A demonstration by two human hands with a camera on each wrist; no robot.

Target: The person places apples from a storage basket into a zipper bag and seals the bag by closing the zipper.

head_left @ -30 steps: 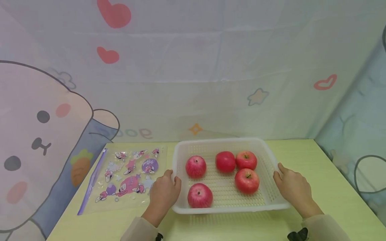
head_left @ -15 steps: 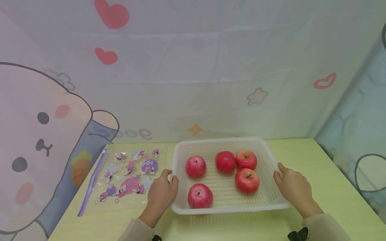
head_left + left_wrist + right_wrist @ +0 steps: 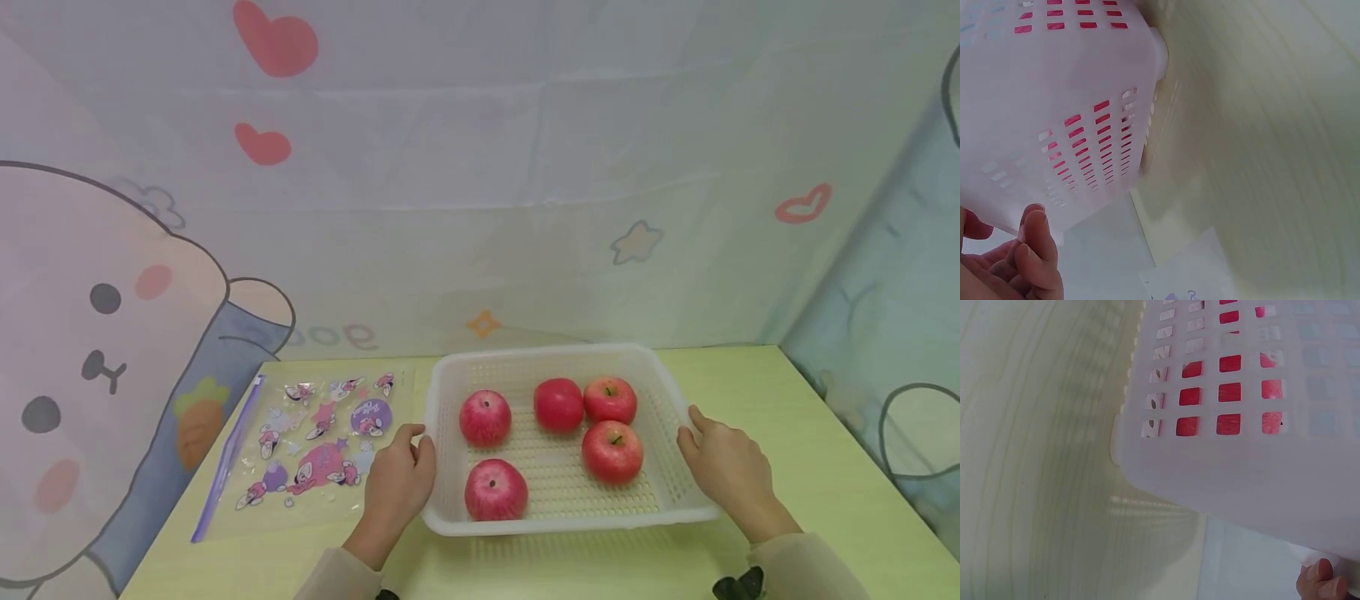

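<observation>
white basket [image 3: 442, 392] rests on the table [image 3: 787, 433] with five apples [image 3: 612, 451] inside, left hand [image 3: 397, 487] and right hand [image 3: 726, 471] grasping its side rims; patterned zip bag [image 3: 315, 442] lies flat alongside, seemingly unfilled, so bagging looks outstanding.

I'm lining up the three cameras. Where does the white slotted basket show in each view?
Head: the white slotted basket sits centre-right on the table, five apples inside, a hand at each side.
Left wrist: its slotted wall fills the upper left, the left hand below it.
Right wrist: its wall fills the upper right, a right hand fingertip at the bottom.
Shared landmark: red showing through the wall slots.
</observation>
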